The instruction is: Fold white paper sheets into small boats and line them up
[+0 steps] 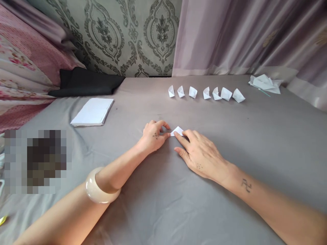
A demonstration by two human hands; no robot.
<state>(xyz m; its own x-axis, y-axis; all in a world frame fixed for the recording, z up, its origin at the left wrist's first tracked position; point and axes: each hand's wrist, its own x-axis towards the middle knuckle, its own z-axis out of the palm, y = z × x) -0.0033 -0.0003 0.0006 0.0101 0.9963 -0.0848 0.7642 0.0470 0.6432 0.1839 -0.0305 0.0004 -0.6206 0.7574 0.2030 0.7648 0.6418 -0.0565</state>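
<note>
Left grip (152, 136): thumb, index parted; right grip (201, 153): palm down, thumb splayed.

On grey cloth (163, 204) are laid black fabric (89, 82) and stacked paper (93, 111) left, folded papers (206, 93) and scraps (264, 83) far right, a paper triangle (178, 130) centrally.

We see a smooth, matt paper triangle (178, 129) at centre, a glossy bangle (92, 191) lower left, matt cloth sheet (163, 207) beneath.

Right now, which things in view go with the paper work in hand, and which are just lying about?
In the job:
folded paper, right hand on it, left hand at its corner
seven folded paper pieces, likely
paper stack, likely

Just lying about, it seems:
black cloth
loose white pile
thin greenish strip
yellow item at left edge
</note>
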